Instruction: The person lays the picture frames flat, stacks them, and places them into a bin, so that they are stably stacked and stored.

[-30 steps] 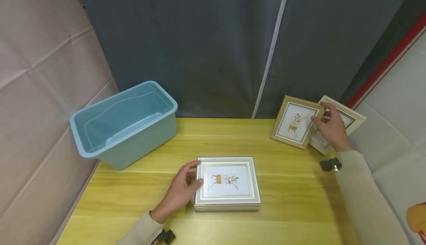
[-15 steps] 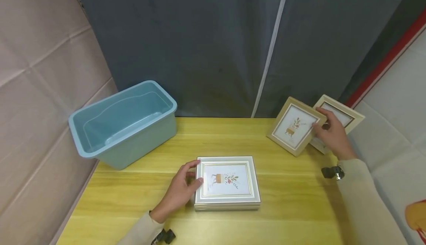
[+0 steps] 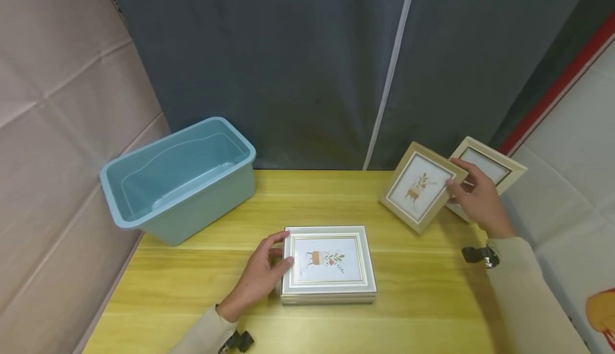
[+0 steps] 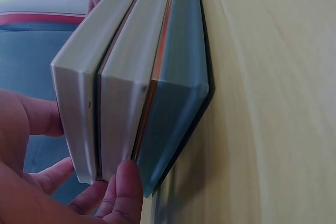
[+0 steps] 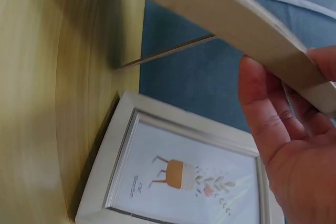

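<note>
The tan frame (image 3: 423, 188), between 3 and 4 o'clock from the middle of the head view, is a rectangle of smooth, flat moulding with a thin white inner border. The right wrist view catches its edge side-on, with a slim strut (image 5: 168, 53) slanting out behind. The right hand (image 3: 480, 199) reaches in from 4 o'clock and pinches the frame's right side, thumb in front, fingers behind. The frame is tilted, its lower corner towards 5 o'clock; whether that corner touches the tabletop (image 3: 423, 290) I cannot tell. Its print shows leafy sprigs in a brown pot on legs.

Just behind the hand, at 3 o'clock, leans a cream frame (image 3: 487, 164), deeper in profile. At 6 o'clock a stack of frames (image 3: 329, 266) lies flat, silvery white on top with fine gold lines, its similar print turned sideways; from the left wrist, thick pale and blue-grey layers show. The left hand (image 3: 259, 268), coming from 7 o'clock, curls its fingers and thumb round the stack's near-left end.

At 9 o'clock stands a glossy blue plastic tub (image 3: 206, 204) with rounded corners. The tabletop is yellow wood grain, and dark cloth (image 3: 269, 65) hangs at 12.
</note>
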A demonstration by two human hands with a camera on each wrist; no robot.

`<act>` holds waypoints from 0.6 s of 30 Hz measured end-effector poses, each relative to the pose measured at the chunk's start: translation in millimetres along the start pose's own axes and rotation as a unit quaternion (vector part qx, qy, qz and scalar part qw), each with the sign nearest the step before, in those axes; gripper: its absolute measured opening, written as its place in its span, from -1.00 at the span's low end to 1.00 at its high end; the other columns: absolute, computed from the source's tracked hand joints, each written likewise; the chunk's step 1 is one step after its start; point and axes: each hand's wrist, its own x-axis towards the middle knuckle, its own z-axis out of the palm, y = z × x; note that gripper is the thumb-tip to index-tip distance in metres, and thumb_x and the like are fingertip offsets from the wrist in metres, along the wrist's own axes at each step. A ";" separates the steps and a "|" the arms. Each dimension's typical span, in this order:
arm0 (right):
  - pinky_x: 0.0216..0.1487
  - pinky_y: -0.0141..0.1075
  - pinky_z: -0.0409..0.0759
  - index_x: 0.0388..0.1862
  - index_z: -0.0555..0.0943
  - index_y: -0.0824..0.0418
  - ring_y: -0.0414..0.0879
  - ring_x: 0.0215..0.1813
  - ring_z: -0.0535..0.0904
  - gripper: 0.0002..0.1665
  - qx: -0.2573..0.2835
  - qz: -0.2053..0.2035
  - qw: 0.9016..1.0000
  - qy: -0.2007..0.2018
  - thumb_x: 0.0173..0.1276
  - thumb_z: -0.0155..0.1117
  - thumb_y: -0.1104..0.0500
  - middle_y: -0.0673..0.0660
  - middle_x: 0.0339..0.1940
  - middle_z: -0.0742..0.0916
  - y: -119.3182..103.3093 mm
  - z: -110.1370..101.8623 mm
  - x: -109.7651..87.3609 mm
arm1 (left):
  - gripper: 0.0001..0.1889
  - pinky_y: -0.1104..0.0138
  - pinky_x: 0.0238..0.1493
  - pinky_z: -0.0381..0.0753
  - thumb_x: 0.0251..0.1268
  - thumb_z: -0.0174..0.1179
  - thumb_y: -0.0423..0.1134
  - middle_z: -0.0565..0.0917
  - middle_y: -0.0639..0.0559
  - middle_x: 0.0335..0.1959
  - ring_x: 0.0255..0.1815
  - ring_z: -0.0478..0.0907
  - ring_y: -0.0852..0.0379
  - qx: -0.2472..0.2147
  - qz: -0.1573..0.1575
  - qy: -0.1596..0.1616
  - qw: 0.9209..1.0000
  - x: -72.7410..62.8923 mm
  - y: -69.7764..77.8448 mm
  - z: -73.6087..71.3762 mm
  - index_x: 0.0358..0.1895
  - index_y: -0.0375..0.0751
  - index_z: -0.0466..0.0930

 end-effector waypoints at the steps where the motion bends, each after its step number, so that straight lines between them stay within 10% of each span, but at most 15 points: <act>1: -0.34 -0.33 0.79 0.68 0.29 0.14 -0.48 -0.20 0.72 -0.27 0.005 -0.001 1.000 0.003 0.61 0.23 0.20 -0.03 0.03 0.67 -2.1 0.4 -2.3 | -0.39 0.20 0.05 0.64 0.46 0.36 -0.15 0.49 0.05 0.48 0.30 0.56 -0.06 0.001 0.000 0.000 1.000 0.2 -0.1 0.0 0.51 0.27 0.42; 18: -0.40 -0.40 0.76 0.52 0.50 0.15 -0.31 -0.33 0.80 -0.34 0.187 -0.043 0.981 0.038 0.48 0.30 0.43 -0.08 -0.19 0.78 -40.1 11.8 -37.3 | -0.41 0.25 -0.01 0.68 0.45 0.37 -0.16 0.53 -0.01 0.42 0.29 0.57 -0.06 -0.001 0.003 0.009 1.000 0.6 2.6 -0.2 0.49 0.24 0.48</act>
